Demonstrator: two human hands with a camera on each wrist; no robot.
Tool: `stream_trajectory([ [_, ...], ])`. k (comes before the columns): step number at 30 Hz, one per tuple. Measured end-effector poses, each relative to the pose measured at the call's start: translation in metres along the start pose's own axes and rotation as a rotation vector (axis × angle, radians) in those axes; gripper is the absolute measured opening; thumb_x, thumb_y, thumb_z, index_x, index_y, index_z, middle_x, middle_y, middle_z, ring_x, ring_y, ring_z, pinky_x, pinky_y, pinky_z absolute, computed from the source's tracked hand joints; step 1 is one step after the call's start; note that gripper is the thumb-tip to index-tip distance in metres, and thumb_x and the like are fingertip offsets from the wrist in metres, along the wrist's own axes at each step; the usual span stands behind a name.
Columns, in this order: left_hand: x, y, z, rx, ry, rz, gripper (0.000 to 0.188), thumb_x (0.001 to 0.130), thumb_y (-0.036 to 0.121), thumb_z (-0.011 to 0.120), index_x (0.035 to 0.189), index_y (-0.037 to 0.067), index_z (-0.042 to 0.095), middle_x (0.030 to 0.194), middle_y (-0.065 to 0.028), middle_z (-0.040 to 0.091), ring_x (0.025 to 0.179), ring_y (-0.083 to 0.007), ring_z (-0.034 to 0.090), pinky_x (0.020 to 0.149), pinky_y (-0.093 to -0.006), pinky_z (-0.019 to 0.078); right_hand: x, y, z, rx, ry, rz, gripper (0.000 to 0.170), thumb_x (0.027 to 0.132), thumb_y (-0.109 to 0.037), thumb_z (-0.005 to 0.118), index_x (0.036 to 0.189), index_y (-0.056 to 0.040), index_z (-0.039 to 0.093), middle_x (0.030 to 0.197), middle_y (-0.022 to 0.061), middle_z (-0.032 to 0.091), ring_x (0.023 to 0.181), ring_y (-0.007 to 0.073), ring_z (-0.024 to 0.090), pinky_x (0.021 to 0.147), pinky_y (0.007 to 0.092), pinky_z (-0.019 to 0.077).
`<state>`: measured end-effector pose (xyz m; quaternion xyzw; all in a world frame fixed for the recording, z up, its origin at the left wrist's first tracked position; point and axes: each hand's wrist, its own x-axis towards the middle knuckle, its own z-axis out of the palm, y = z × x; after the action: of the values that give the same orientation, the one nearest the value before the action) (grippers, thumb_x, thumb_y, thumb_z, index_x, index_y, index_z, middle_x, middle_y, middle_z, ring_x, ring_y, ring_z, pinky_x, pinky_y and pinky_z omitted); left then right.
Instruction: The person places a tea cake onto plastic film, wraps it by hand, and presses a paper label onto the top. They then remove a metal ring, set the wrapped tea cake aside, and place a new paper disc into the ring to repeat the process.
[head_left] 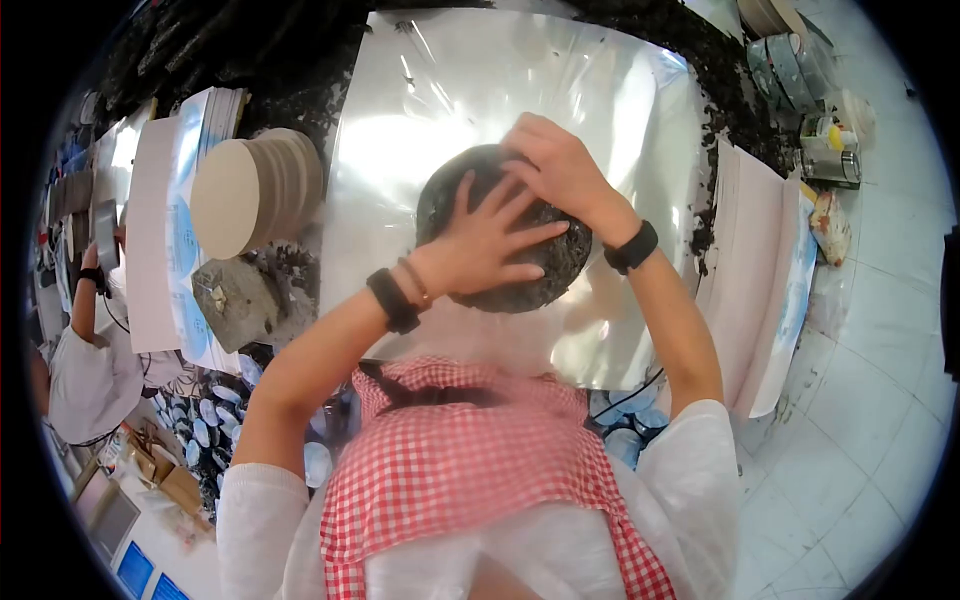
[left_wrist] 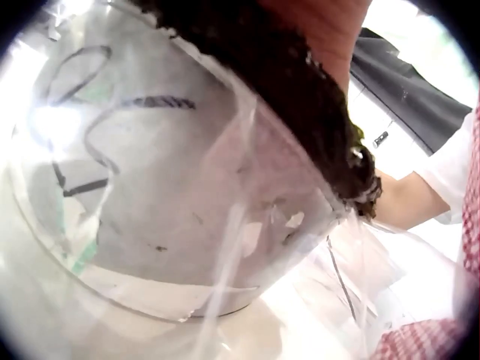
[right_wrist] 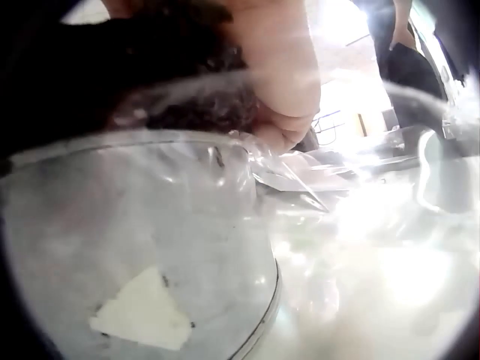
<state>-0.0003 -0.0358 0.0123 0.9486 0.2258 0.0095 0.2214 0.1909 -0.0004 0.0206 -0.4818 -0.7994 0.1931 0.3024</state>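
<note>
A round cake of dark seaweed (head_left: 565, 268) fills the top of a short, grey-white cylinder (left_wrist: 180, 202) with black marker strokes on its side. Clear plastic film (right_wrist: 360, 217) bunches around the cylinder in both wrist views. My left hand (head_left: 487, 243) lies flat on the cake with its fingers spread. At the far right rim of the cake, my right hand (head_left: 562, 172) has bent fingers and pinches the dark seaweed at the edge. Its thumb (right_wrist: 281, 75) comes down beside the rim in the right wrist view.
A shiny sheet (head_left: 400, 90) covers the work surface below. Round grey discs (head_left: 228, 200) stand stacked at the left, near a grey block (head_left: 235, 300). Loose dark seaweed (head_left: 250, 45) heaps at the back. Paper stacks (head_left: 745, 270) flank the right; another person (head_left: 95, 375) works at far left.
</note>
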Motion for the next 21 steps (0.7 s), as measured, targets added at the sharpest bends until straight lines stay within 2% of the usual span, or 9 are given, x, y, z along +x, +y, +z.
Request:
stream_trajectory([
  [1, 0.001, 0.001, -0.001, 0.039, -0.026, -0.004, 0.059, 0.092, 0.062, 0.042, 0.145, 0.036, 0.041, 0.158, -0.0127, 0.02, 0.146, -0.0366, 0.014, 0.107, -0.0717, 0.0097, -0.003, 0.001, -0.003, 0.14, 0.062, 0.012, 0.015, 0.079, -0.008, 0.069, 0.09, -0.0034, 0.06, 0.083, 0.0092, 0.056, 0.069, 0.0239, 0.056, 0.066, 0.0328, 0.0472],
  [4, 0.002, -0.001, 0.007, 0.083, 0.068, 0.021, 0.059, 0.092, 0.062, 0.043, 0.145, 0.036, 0.042, 0.157, -0.014, 0.022, 0.146, -0.0367, 0.015, 0.107, -0.0709, 0.0105, -0.043, -0.013, -0.008, 0.268, 0.219, 0.43, 0.013, 0.079, -0.006, 0.068, 0.087, -0.0029, 0.058, 0.085, 0.0106, 0.056, 0.068, 0.0261, 0.056, 0.063, 0.0333, 0.0475],
  [8, 0.003, 0.0, 0.009, 0.151, 0.045, -0.002, 0.059, 0.091, 0.062, 0.044, 0.143, 0.034, 0.045, 0.157, -0.013, 0.022, 0.146, -0.035, 0.016, 0.108, -0.0692, 0.0119, -0.037, -0.023, 0.003, -0.224, 0.216, 0.278, 0.017, 0.079, -0.007, 0.072, 0.087, -0.0031, 0.058, 0.079, 0.0095, 0.055, 0.065, 0.022, 0.055, 0.06, 0.0306, 0.0463],
  [9, 0.003, 0.0, 0.011, 0.151, 0.105, 0.002, 0.058, 0.09, 0.063, 0.044, 0.14, 0.033, 0.048, 0.157, -0.0127, 0.024, 0.146, -0.0341, 0.016, 0.108, -0.0687, 0.0111, -0.04, -0.025, -0.003, 0.023, 0.266, 0.342, 0.016, 0.08, -0.008, 0.071, 0.088, -0.0028, 0.058, 0.079, 0.0098, 0.055, 0.065, 0.0237, 0.055, 0.06, 0.0315, 0.0468],
  [12, 0.003, 0.001, 0.013, 0.103, 0.172, 0.007, 0.057, 0.09, 0.063, 0.044, 0.137, 0.031, 0.051, 0.156, -0.0124, 0.026, 0.145, -0.0342, 0.017, 0.109, -0.0685, 0.0093, -0.066, -0.038, -0.001, 0.102, 0.4, 0.531, 0.015, 0.081, -0.006, 0.07, 0.089, -0.0024, 0.058, 0.081, 0.0102, 0.056, 0.067, 0.025, 0.056, 0.06, 0.0324, 0.0467],
  [13, 0.004, 0.001, 0.014, 0.123, 0.134, -0.014, 0.057, 0.09, 0.063, 0.044, 0.137, 0.03, 0.052, 0.155, -0.0123, 0.027, 0.145, -0.0343, 0.017, 0.109, -0.0685, 0.0086, -0.066, -0.043, 0.008, -0.016, 0.425, 0.458, 0.012, 0.079, -0.004, 0.068, 0.086, -0.0041, 0.058, 0.081, 0.009, 0.055, 0.071, 0.0237, 0.058, 0.061, 0.0325, 0.047],
  [17, 0.006, 0.001, 0.019, 0.181, -0.02, -0.096, 0.057, 0.09, 0.061, 0.045, 0.136, 0.028, 0.053, 0.155, -0.0121, 0.028, 0.145, -0.0349, 0.017, 0.11, -0.0681, 0.0063, -0.05, -0.044, 0.037, -0.869, 0.067, 0.203, 0.011, 0.07, -0.011, 0.06, 0.078, -0.0093, 0.052, 0.08, 0.0059, 0.049, 0.079, 0.0228, 0.055, 0.065, 0.0345, 0.0469],
  [20, 0.005, -0.003, 0.024, 0.154, 0.047, -0.096, 0.056, 0.09, 0.058, 0.047, 0.138, 0.03, 0.05, 0.154, -0.0135, 0.029, 0.146, -0.0355, 0.015, 0.109, -0.0692, 0.0043, -0.06, -0.042, 0.021, -0.478, 0.192, 0.187, 0.015, 0.073, -0.012, 0.064, 0.085, -0.007, 0.058, 0.088, 0.007, 0.054, 0.084, 0.0248, 0.057, 0.07, 0.0357, 0.0483],
  [21, 0.0, -0.003, 0.021, 0.132, 0.057, -0.105, 0.056, 0.089, 0.057, 0.048, 0.139, 0.031, 0.049, 0.154, -0.0139, 0.029, 0.146, -0.0355, 0.015, 0.109, -0.0697, 0.0041, -0.069, -0.057, 0.01, -0.247, 0.404, 0.212, 0.028, 0.076, -0.014, 0.07, 0.101, -0.0045, 0.062, 0.1, 0.0106, 0.059, 0.091, 0.028, 0.059, 0.076, 0.0376, 0.0495],
])
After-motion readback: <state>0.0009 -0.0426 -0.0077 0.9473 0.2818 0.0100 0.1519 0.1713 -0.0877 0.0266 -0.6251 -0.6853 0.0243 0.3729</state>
